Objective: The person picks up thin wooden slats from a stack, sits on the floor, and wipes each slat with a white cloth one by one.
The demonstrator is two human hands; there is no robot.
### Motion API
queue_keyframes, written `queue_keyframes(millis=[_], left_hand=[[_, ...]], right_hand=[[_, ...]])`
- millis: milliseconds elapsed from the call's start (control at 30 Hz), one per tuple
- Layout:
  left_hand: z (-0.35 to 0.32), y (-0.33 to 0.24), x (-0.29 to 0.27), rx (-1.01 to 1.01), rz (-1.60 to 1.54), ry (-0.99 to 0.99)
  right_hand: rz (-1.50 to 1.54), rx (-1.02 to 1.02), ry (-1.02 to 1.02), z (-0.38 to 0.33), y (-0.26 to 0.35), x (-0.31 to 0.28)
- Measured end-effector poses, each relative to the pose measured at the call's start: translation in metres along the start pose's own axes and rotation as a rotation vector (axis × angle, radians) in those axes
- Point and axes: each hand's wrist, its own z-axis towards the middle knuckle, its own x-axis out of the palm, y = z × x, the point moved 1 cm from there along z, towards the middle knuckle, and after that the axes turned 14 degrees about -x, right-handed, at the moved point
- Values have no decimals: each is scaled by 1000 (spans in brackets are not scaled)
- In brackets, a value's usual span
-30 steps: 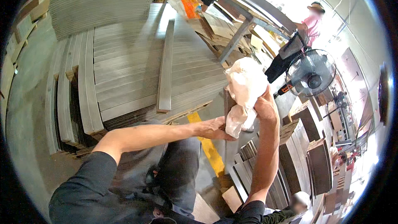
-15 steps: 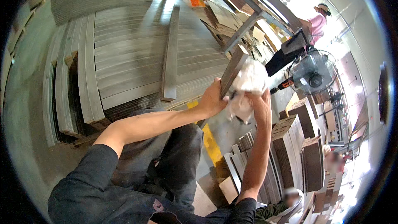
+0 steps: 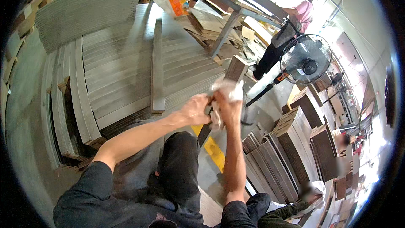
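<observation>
A long grey-brown wooden board [image 3: 236, 68] stands slanted in front of me, its upper end sticking out past my hands and a lower stretch showing below them. My left hand [image 3: 197, 109] is closed round its left side. Pressed against the board, my right hand [image 3: 228, 104] grips a crumpled white cloth [image 3: 230, 88], blurred by motion. The cloth wraps over the board and partly hides it, along with some fingers. Left of my hands, a single similar board [image 3: 157, 69] lies across a wide stack of boards [image 3: 114, 80].
A grey ribbed pile [image 3: 88, 10] rests at the stack's far end. On the right are a black pedestal fan [image 3: 306, 59] and stacked boards [image 3: 295, 143]. A metal-framed table [image 3: 228, 27] stands beyond, near a person in pink [image 3: 303, 10]. Another person's sleeve [image 3: 278, 215] shows lower right.
My right hand and the cloth have come down along the board, close to my left hand. The view has shifted, so the stack and fan appear further left.
</observation>
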Motion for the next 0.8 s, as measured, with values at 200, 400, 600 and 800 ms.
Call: queue_keyframes(millis=[200,400,600,800], left_hand=[[-34,19,-72,219,-166,-583],[-60,-64,-102,965,272,-590],[-75,-71,-141,529,1379,-313],[-91,-36,-188,376,1147,58]], right_hand=[[-87,152,-88,-140,-121,14],[6,233,-63,-176,-167,8],[-434,-372,51,-97,-60,29],[-604,-639,177,-68,-4,8]])
